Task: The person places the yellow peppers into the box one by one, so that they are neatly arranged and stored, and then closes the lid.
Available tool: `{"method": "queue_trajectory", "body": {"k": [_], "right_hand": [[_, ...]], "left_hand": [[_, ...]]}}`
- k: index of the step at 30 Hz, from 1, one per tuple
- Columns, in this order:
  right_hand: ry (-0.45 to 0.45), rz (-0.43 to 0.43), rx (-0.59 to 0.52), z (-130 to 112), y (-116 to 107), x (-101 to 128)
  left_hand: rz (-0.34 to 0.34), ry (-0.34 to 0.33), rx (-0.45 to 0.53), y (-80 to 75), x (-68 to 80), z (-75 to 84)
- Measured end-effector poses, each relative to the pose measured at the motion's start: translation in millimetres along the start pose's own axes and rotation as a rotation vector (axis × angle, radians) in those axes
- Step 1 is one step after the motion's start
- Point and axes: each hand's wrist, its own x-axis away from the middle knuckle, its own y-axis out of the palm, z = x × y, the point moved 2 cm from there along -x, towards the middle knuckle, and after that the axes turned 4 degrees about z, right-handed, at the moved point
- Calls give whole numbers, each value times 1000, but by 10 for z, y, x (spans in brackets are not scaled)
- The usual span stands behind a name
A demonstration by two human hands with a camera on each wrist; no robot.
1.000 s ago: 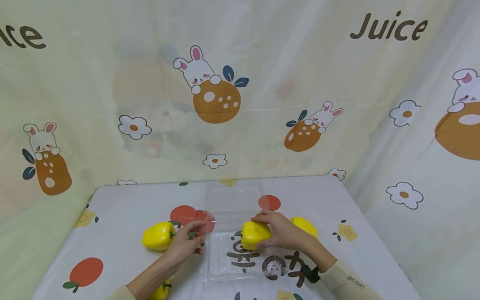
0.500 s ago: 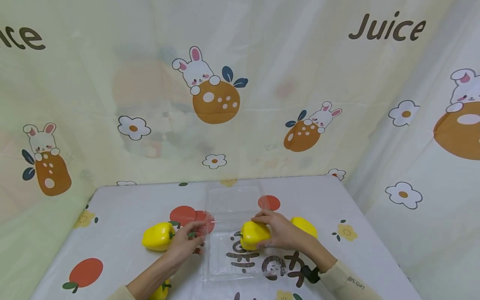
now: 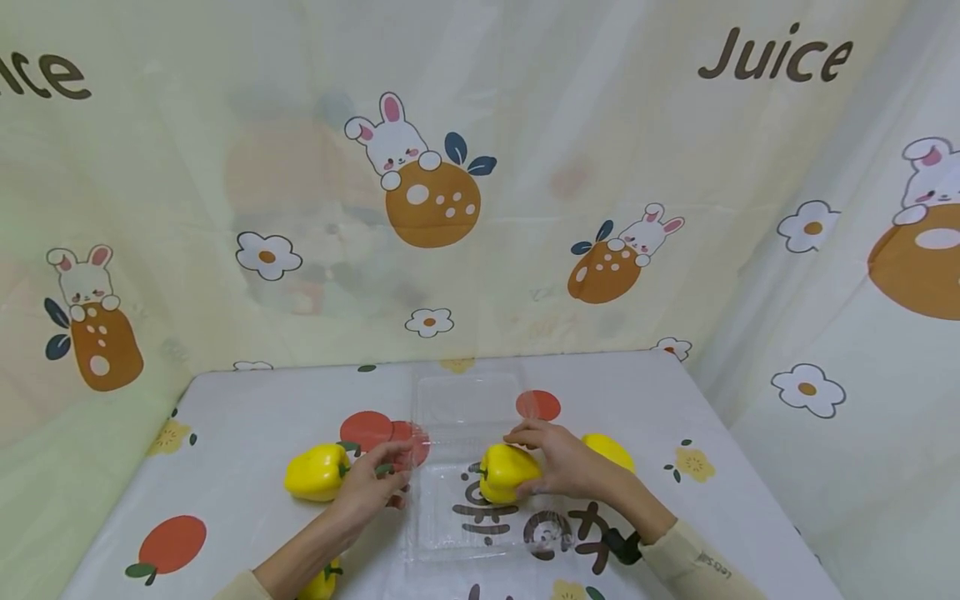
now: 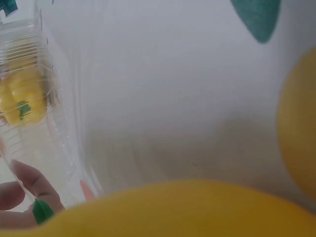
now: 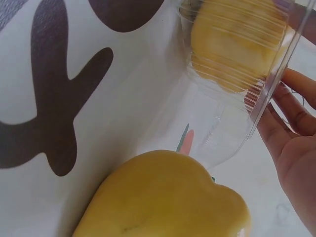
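In the head view my right hand (image 3: 562, 462) grips a yellow bell pepper (image 3: 504, 475), thumb below and fingers above, its stem facing left. That bell pepper (image 5: 232, 44) shows behind the ribbed wall of a clear plastic clamshell container (image 3: 435, 533) in the right wrist view. The lid (image 3: 468, 398) lies open toward the back. My left hand (image 3: 366, 492), fingers loosely bent, is at the container's left rim and seems to touch it. Just left of that hand rests another yellow bell pepper (image 3: 311, 473).
Beyond my right wrist lies a yellow pepper (image 3: 609, 452), partly covered by the arm. One more yellow bell pepper (image 3: 321, 583) is partly hidden under my left forearm. A patterned cloth covers the table (image 3: 247, 417); a printed curtain (image 3: 525, 275) stands behind it.
The bell pepper in my right hand has shifted very slightly left and down. My left hand, the container and the other peppers look the same.
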Motion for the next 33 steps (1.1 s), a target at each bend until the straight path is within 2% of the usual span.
{"method": "queue_trajectory", "body": {"k": [5,14,20,25,33], "right_hand": [[-11,5,-49,38,-13,34],[-25,57,-203,121,-129,125],[-10,78,-216,196,-182,157],[-33,93,-225,248,-222,190],[-38,145,-175,274,-307,299]], "left_hand": [[3,-9,9,5,0,-14],[-6,-11,20,9,4,-17],[-6,-13,21,2,2,-20],[-5,-16,25,-3,11,-10],[-5,-13,19,4,5,-7]]}}
